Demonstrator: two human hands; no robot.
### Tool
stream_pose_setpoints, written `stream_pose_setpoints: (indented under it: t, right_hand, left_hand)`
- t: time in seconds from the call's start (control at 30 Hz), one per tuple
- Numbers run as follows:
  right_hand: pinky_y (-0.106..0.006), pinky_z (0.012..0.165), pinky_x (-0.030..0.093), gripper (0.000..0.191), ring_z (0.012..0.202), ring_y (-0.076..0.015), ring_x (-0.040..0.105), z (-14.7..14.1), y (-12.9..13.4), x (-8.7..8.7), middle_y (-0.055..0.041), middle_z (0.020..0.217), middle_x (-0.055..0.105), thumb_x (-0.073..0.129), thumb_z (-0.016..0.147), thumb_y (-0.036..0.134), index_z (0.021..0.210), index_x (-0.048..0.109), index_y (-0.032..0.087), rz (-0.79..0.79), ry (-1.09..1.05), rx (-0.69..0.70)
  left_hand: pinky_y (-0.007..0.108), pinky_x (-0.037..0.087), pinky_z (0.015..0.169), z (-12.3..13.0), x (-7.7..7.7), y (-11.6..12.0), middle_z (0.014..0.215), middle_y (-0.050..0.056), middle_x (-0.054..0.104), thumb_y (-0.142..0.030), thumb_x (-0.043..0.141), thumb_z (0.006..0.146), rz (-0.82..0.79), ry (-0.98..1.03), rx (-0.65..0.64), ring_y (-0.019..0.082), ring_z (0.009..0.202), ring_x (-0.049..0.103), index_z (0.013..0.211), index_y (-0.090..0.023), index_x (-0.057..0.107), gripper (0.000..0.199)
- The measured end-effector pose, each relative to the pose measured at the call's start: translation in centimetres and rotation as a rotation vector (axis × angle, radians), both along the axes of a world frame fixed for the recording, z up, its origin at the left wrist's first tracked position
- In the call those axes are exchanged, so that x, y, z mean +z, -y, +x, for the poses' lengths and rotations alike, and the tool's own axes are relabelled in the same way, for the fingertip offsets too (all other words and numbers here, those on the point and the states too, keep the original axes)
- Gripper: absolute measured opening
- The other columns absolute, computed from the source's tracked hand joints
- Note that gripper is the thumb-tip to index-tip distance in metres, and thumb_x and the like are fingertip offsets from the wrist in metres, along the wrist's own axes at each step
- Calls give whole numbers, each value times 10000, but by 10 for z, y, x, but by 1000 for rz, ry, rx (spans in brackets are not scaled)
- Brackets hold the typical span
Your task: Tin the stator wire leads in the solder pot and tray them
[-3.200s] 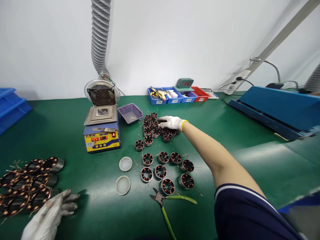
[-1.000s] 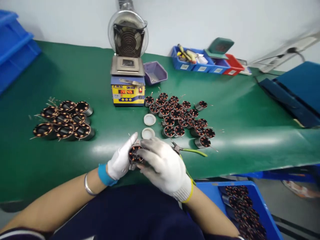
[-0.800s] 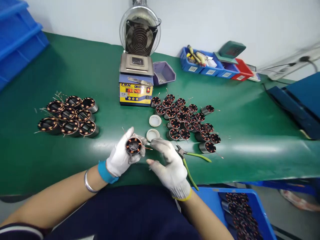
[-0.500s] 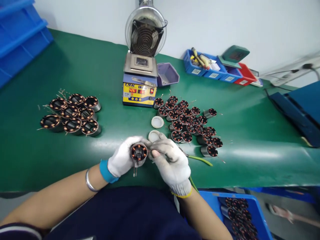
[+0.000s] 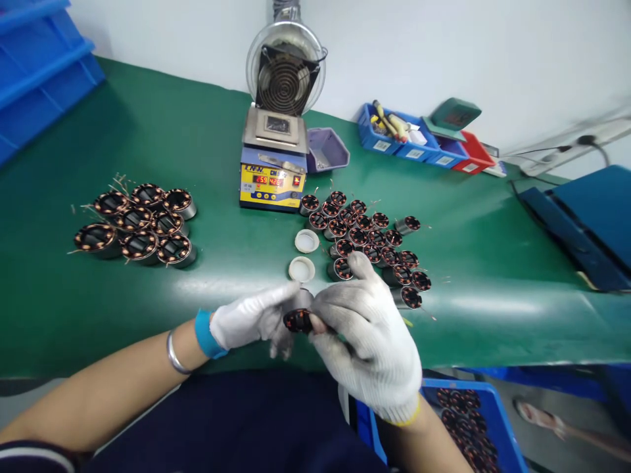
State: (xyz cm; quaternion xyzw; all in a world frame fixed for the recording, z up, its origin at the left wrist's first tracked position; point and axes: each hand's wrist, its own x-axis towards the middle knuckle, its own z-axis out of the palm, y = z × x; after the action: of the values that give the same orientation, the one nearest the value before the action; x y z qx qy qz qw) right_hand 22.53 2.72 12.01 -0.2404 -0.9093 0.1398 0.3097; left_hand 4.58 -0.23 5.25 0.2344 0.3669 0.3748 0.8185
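Observation:
A motor stator (image 5: 298, 320), a metal cylinder with black and copper windings at its end, is tilted in front of me with its open end facing me. My right hand (image 5: 367, 335), in a white glove with greyed fingers, grips it between bare thumb tip and fingers. My left hand (image 5: 251, 322), gloved in white with a blue wristband, lies against its left side. Those fingers are stretched and apart, some pointing down. Beyond the hands are two round white caps (image 5: 302, 269) on the table. The stator's wires cannot be made out.
Several stators (image 5: 362, 223) stand grouped right of centre, and a larger group (image 5: 140, 220) stands left. A yellow-blue soldering pot (image 5: 273, 187) sits at the back under a fan (image 5: 286, 82). Small bins (image 5: 414, 152) line the wall. A blue crate (image 5: 503, 414) of stators is below the table edge.
The stator has moved right and tipped over from facing up. My right hand has shifted from beside it to gripping it, while my left hand's fingers have straightened from around it.

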Motion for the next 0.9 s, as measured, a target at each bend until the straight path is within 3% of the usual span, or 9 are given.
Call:
stream_pose_setpoints:
  t: [0.13,0.27,0.37,0.47,0.5,0.6,0.67,0.77,0.9]
  right_hand:
    - [-597,1137,369,252,778,-188,666,-3,2,-24,31,804,660,602,811,117,926,617,340,-109,-158,-97]
    - [-542,924,563,192,662,-179,593,-2,3,-38,4,686,539,486,891,217,745,580,298,-475,-624,-199]
    - [-523,842,598,273,683,-211,600,13,-5,-39,-27,673,476,383,933,285,742,577,302,-513,-725,-279]
    - [-485,919,579,168,955,-256,660,26,-14,-40,-59,938,644,543,870,271,993,643,326,-397,-422,-214]
    - [-474,964,560,321,1088,-272,636,27,-15,-43,-72,1114,655,601,833,255,1147,619,318,-378,-268,-150]
    - [-428,1054,503,652,1298,-263,524,19,-12,-52,-95,1406,538,629,821,220,1436,418,270,-334,31,50]
    - [-396,1040,509,628,1256,-235,561,12,-9,-57,-93,1361,575,613,848,219,1438,405,269,-295,48,122]
    - [-386,937,555,603,1128,-236,621,11,-9,-60,-104,1232,629,630,845,257,1411,423,256,-202,48,131]
    - [-416,808,563,651,995,-271,623,22,-13,-60,-129,1101,640,655,833,314,1426,404,221,-7,119,99]
  left_hand:
    - [265,511,616,15,10,12,777,17,637,-392,812,673,278,-254,250,142,625,596,941,-181,603,400]
    - [286,522,695,16,15,14,805,22,649,-260,829,617,493,-579,501,181,724,619,942,-211,591,406]
    - [235,427,449,3,10,7,735,39,672,-417,747,715,356,-467,290,118,479,525,866,-179,606,315]
    - [220,239,304,-10,1,1,707,102,703,-647,545,820,171,-202,5,62,292,354,849,-135,630,520]
    - [218,219,294,-12,-2,1,673,103,697,-689,516,818,132,-165,-35,65,275,352,855,-131,641,573]
    - [206,208,285,-12,-9,3,425,25,547,-759,542,760,125,-173,-83,99,259,387,758,-151,643,616]
    - [206,222,285,-10,-11,4,366,9,480,-785,547,733,164,-189,-132,116,257,406,688,-159,626,633]
    - [221,308,317,-8,-8,4,485,45,594,-734,483,814,219,-251,-178,145,319,496,790,-154,660,607]
    - [211,412,470,-13,7,4,565,9,621,-453,536,891,455,-628,-36,131,480,554,727,-191,642,327]
